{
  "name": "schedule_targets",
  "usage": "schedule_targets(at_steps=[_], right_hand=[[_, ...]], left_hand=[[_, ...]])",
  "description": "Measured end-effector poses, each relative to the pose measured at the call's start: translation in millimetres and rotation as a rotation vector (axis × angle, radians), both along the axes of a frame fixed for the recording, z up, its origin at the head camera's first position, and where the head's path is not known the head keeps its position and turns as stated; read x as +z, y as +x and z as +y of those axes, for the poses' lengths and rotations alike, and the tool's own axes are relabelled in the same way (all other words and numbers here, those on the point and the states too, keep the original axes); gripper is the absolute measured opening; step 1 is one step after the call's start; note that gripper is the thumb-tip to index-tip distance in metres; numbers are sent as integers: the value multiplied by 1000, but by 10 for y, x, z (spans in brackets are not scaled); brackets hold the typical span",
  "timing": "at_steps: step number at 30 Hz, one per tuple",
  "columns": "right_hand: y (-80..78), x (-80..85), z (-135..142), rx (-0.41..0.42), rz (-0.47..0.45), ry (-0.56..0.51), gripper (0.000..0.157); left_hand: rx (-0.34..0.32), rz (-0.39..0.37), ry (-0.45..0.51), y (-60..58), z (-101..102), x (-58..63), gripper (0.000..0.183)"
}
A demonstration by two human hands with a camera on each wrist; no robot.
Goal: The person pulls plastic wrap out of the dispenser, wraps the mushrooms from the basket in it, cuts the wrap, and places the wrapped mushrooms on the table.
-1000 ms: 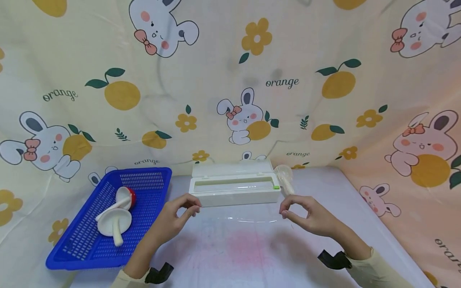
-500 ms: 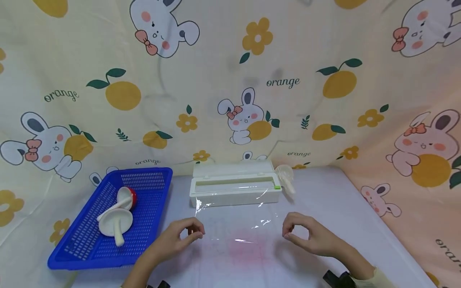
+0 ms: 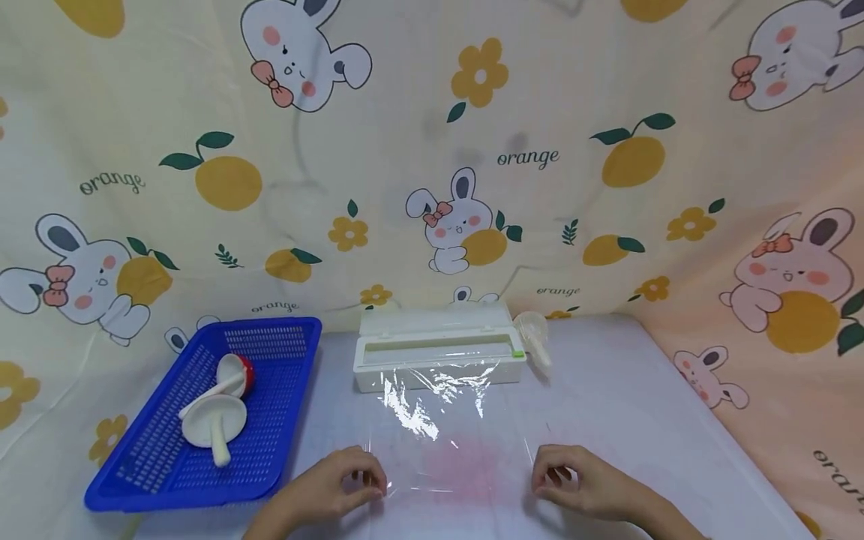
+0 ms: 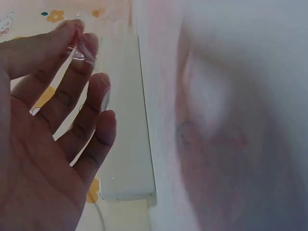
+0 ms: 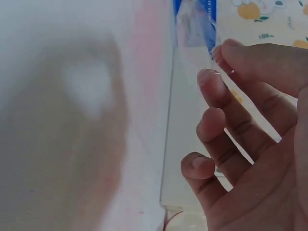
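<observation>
A clear sheet of plastic wrap (image 3: 412, 420) stretches from a white cling film dispenser (image 3: 442, 375) toward the front of the table. My left hand (image 3: 340, 484) pinches its near left corner between thumb and fingertips. At the near right corner, my right hand (image 3: 587, 480) pinches the film the same way. Up close in the left wrist view, a crinkled bit of film (image 4: 83, 50) shows at the fingertips, the other fingers loosely bent. The dispenser's lid (image 3: 435, 319) stands raised at the back, with the roll lying in the opening.
A blue plastic basket (image 3: 283, 420) stands at the left, holding a red-and-white ladle (image 3: 236, 375) and a white mushroom-shaped item (image 3: 214, 424). A pale spoon-like utensil (image 3: 535, 341) lies right of the dispenser. A pink stain (image 3: 462, 465) marks the white tabletop; a printed curtain hangs behind.
Both hands have come back from near the dispenser toward the table's front edge, drawing out a longer stretch of film. The dispenser and basket have stayed in place.
</observation>
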State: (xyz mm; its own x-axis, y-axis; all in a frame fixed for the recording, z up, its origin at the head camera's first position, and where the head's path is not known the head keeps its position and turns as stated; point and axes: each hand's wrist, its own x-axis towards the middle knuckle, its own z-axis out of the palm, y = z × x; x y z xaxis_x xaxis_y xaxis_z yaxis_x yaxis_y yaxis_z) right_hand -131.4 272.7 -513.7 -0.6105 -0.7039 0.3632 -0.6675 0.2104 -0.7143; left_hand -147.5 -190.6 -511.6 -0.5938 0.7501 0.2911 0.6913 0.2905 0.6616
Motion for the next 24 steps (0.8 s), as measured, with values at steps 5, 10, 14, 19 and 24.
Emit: schedule_targets(at_steps=[5, 10, 14, 19, 24], right_hand=[[30, -80, 19, 26, -47, 38, 20], [43, -136, 54, 14, -68, 93, 13], [38, -178, 87, 6, -95, 108, 9], [33, -233, 92, 12, -142, 114, 8], [95, -173, 41, -80, -388, 214, 8]], left_hand=[[18, -8, -74, 57, -35, -38, 7], [19, 12, -61, 100, -73, -138, 11], [19, 89, -13, 101, -94, -251, 17], [25, 38, -26, 107, -114, -308, 14], [92, -174, -178, 97, -110, -258, 8]])
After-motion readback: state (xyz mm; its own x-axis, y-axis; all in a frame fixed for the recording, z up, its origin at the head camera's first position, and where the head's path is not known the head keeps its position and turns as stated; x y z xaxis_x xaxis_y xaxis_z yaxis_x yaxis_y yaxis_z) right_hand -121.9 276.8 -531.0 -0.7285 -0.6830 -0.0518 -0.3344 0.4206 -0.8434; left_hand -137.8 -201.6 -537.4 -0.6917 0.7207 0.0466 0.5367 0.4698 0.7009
